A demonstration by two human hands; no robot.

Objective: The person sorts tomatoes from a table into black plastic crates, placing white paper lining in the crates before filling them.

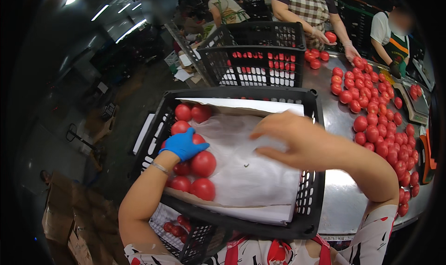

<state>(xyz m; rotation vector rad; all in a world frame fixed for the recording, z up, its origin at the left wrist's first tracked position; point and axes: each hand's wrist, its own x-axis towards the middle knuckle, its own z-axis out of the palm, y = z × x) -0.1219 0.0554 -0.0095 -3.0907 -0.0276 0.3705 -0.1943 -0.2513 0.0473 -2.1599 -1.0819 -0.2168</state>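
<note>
My left hand (184,146), in a blue glove, lies on red tomatoes along the left side of a black plastic crate (240,90). One tomato (198,139) shows between its thumb and forefinger; whether the fingers grip it is hidden. Around this hand sit several more tomatoes (203,164), in two rough columns on a thin white liner (237,181). The liner covers the inside of a cardboard lining (278,106) in the crate. Bare and blurred by motion, my right hand (289,139) hovers above the right half of the liner, fingers apart and holding nothing.
Many loose tomatoes (379,125) cover the right of the steel table (338,202). A second black crate (251,49) stands behind mine; another crate (198,240) sits lower left. Across the table, a co-worker's gloved hand (324,38) holds a tomato near a scale (413,101).
</note>
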